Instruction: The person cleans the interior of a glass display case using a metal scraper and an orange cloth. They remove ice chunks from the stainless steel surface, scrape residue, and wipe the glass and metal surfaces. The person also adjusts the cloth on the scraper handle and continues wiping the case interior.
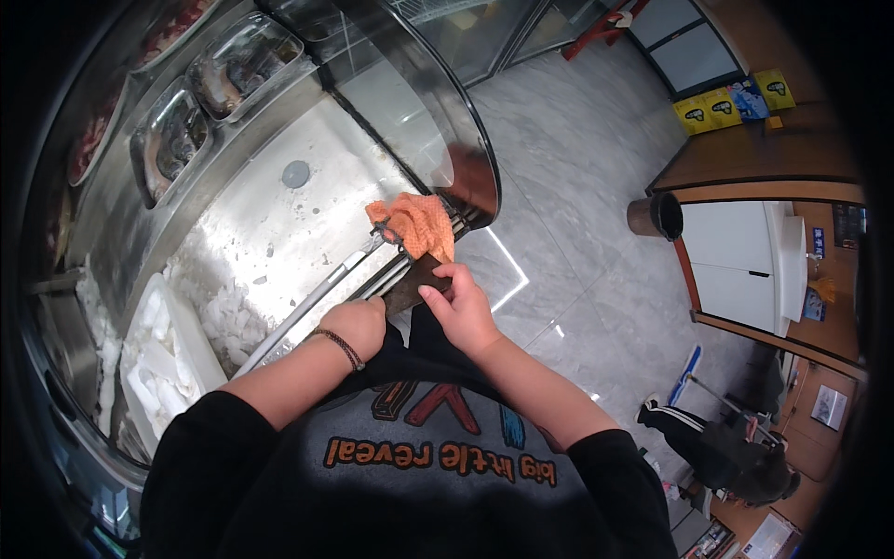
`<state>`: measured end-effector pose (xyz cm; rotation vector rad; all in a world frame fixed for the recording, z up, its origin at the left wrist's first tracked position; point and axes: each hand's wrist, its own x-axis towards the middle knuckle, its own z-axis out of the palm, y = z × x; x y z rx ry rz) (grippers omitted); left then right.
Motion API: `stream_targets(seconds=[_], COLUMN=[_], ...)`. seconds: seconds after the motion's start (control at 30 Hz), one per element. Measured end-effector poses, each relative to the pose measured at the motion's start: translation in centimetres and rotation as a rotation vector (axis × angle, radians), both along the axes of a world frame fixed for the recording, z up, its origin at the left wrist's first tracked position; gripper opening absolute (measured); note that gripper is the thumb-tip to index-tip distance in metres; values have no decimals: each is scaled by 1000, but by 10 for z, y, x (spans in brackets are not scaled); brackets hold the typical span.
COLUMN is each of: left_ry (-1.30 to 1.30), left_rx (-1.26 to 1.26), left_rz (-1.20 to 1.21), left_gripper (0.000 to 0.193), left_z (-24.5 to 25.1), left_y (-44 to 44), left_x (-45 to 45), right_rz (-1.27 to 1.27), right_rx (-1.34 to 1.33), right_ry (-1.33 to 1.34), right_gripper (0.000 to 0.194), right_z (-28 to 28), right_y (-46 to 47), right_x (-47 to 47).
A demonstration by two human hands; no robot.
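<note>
Between my hands is a dark brown flat piece (404, 293), just outside the metal front rail of a display case; its exact kind is unclear. My right hand (464, 311) pinches its right side between thumb and fingers. At its left edge my left hand (355, 327) is curled shut on it, with most fingertips hidden. A crumpled orange cloth (418, 220) lies over the case's corner, right above the piece. Inside the case, the wet steel floor (241, 209) has a round grey disc (296, 174) and scattered ice bits.
A white foam box (157, 363) of ice stands left, beside crushed ice (234, 321). Trays of fish (241, 70) line the far ledge. A curved glass panel (447, 105) rises at the corner. A bin (653, 216) stands right; a person (719, 447) holds a blue-headed floor tool (684, 375).
</note>
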<state>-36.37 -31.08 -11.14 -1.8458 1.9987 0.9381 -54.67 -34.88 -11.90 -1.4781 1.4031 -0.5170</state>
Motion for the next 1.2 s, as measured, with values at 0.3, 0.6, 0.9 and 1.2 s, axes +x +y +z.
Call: stream_targets(seconds=[0.3,0.6,0.9,1.2], left_ry=[4,-94,-21,193], left_rx=[-36,126,57,279], left_rz=[-26,1,-72,-264], left_gripper=[30,19,26,29], left_z=[-5,15,5,23], left_y=[-55,-2,-66,-79], left_x=[-36,-14,-46,39], right_rz=[-215,44,-91,-19], right_rx=[62,49,-80,-36], right_ry=[-244,-99,-79,192], right_gripper=[34,41,34,40], right_z=[-24,-18,-25,9], right_y=[-34,2,-43,-35], right_x=[-31,-14,-42,27])
